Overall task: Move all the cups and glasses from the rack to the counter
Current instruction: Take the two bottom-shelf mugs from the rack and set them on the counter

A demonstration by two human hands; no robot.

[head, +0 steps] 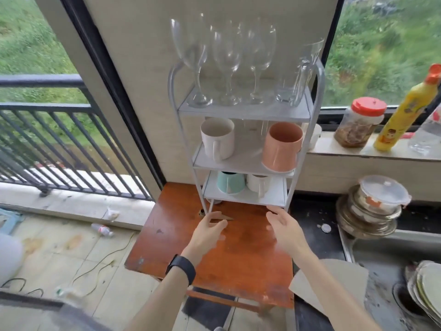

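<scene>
A white three-shelf rack (pixel 245 113) stands at the back of an orange-brown wooden table (pixel 233 259). Its top shelf holds three wine glasses (pixel 229 56) and a clear glass mug (pixel 298 75). On the middle shelf stand a white mug (pixel 218 139) and a salmon cup (pixel 281 146). The bottom shelf carries a mint cup (pixel 230 182) and a small white mug (pixel 259 183). My left hand (pixel 211 231) and my right hand (pixel 284 229) hover open just in front of the rack's base, holding nothing.
The dark counter (pixel 315 232) lies right of the table, with stacked bowls and a lidded container (pixel 372 209), a sink and plates (pixel 427 292). A jar (pixel 358 123) and a yellow bottle (pixel 405 111) stand on the window sill. A balcony railing is at left.
</scene>
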